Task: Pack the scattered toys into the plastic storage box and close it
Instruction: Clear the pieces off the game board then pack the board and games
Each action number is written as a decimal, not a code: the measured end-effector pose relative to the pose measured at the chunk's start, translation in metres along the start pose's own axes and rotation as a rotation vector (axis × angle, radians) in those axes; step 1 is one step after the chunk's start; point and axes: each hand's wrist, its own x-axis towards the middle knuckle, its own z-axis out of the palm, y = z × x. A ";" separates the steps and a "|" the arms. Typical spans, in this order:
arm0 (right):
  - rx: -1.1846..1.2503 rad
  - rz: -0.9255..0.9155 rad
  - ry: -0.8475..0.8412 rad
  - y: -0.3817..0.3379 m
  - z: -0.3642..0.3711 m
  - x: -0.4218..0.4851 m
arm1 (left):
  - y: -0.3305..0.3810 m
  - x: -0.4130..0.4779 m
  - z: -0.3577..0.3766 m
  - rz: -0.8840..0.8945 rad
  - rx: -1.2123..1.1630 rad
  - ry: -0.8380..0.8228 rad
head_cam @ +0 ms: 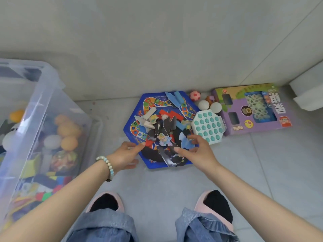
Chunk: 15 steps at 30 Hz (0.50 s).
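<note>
A blue hexagonal game board [138, 117] lies on the floor, piled with several puzzle pieces and blocks [164, 126]. My left hand [125, 155] reaches its near left edge, fingers straight, fingertips touching the rim. My right hand [197, 150] hovers over the near right part of the pile with fingers spread; nothing is plainly held. The clear plastic storage box [40, 105] stands open at the left, partly filled with balls and colourful toys. No lid is in view.
A white pop toy with teal bubbles [208, 126] rests against the board's right side. Behind it lie a red ball [195, 96], two white balls [203, 104] and a purple toy carton [253, 109]. The wall runs close behind. My feet in slippers stand below.
</note>
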 end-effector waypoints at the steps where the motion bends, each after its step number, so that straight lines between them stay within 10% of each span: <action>1: -0.018 -0.014 -0.011 -0.001 0.002 0.000 | -0.002 0.000 0.003 -0.009 -0.034 -0.015; 15: -0.240 -0.045 -0.027 0.010 0.002 0.001 | 0.007 -0.004 0.015 -0.026 -0.089 -0.205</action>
